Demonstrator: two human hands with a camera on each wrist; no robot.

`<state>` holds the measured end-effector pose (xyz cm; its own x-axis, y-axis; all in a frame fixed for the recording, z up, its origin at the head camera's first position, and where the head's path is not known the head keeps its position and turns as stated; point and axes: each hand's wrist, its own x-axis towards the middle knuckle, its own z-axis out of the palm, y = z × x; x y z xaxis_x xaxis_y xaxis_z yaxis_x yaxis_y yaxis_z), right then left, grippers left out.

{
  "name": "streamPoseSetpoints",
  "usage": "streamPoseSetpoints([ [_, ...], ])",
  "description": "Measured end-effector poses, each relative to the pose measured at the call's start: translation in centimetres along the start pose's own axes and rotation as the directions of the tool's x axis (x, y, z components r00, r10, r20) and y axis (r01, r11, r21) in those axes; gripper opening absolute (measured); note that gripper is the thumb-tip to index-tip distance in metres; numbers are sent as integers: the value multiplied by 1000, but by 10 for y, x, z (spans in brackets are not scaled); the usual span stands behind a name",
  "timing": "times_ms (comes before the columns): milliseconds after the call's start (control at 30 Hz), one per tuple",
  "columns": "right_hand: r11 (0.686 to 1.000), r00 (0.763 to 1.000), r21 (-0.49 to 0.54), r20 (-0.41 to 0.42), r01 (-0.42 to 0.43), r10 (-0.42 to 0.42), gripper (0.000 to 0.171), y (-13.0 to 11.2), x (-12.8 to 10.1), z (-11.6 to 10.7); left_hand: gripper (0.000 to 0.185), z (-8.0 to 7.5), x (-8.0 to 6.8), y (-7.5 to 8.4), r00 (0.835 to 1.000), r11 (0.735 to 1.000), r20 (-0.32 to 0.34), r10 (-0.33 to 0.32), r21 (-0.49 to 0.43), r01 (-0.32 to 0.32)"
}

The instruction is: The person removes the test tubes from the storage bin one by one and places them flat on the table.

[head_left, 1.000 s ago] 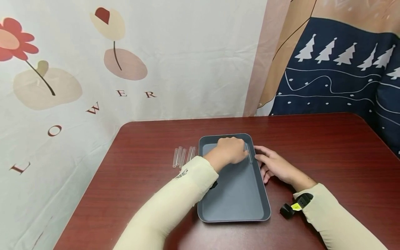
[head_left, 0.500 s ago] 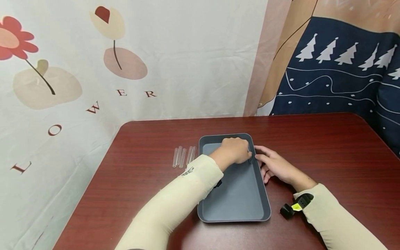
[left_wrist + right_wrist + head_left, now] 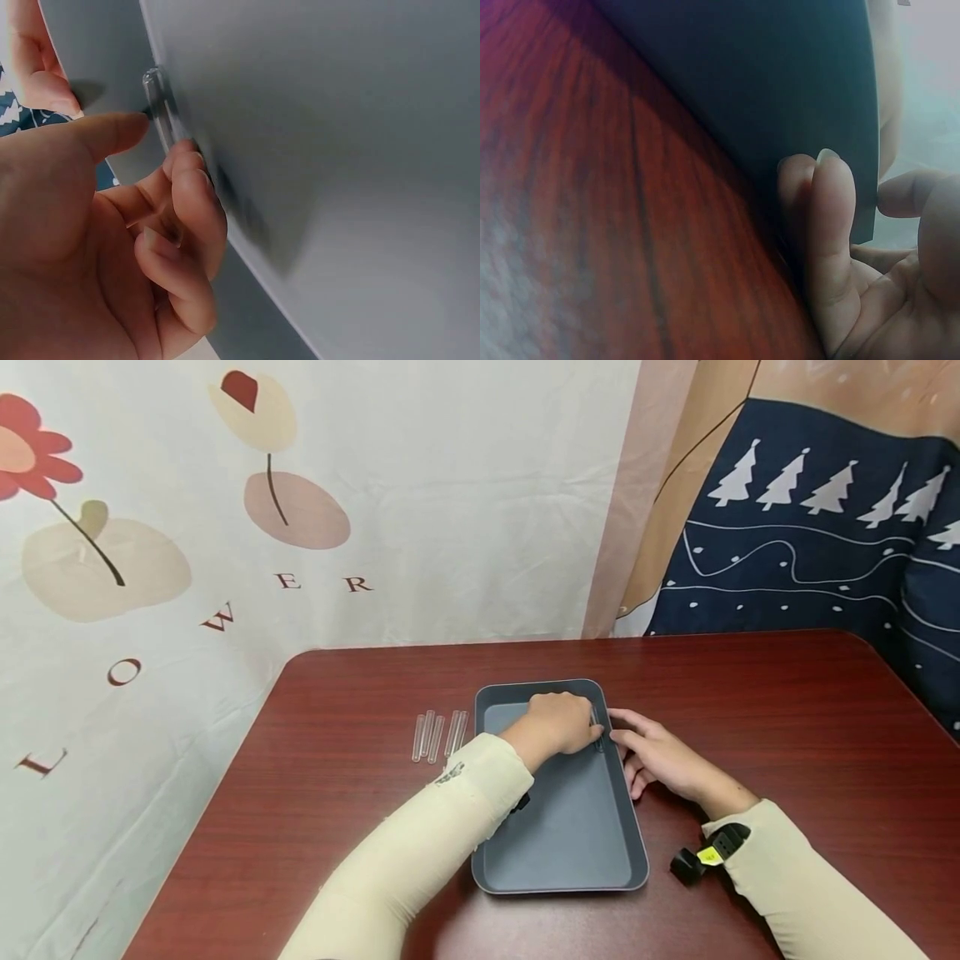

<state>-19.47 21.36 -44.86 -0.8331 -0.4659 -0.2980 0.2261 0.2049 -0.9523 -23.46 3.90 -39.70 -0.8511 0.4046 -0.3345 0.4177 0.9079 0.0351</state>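
A grey rectangular tray (image 3: 558, 827) lies on the table. My left hand (image 3: 558, 722) reaches into its far right part, the other fingers curled. Between its thumb and fingertips it pinches a small clear glass test tube (image 3: 159, 105), which lies along the tray's side wall; the fingers hide part of the tube. My right hand (image 3: 660, 760) rests against the outside of the tray's right wall. In the right wrist view, its fingers (image 3: 832, 202) touch that wall and the thumb is at the rim.
Several clear glass test tubes (image 3: 435, 737) lie side by side on the table left of the tray, partly behind the left sleeve (image 3: 420, 835). The dark red wooden table (image 3: 360, 693) meets a white printed curtain (image 3: 465, 510) at the back.
My left hand has shifted slightly right, onto the test tube at the tray's right wall. The right hand and the tray have stayed in place.
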Motion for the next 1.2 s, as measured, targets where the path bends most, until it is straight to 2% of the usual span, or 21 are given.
streamPoseSetpoints([
  [333, 1000, 1000, -1, 4, 0, 0, 58, -1, -1, 1, 45, 4, 2, -3, 1000, 999, 22, 2, -38, -2],
  [833, 1000, 1000, 2, 2, 2, -2, 57, -2, 0, 1, 52, 6, 2, -13, 993, 976, 88, 73, -210, -53],
  [1200, 1000, 1000, 0, 0, -3, 3, 58, -2, 0, 2, 52, 8, 5, -16, 992, 973, 102, 75, -225, -50],
])
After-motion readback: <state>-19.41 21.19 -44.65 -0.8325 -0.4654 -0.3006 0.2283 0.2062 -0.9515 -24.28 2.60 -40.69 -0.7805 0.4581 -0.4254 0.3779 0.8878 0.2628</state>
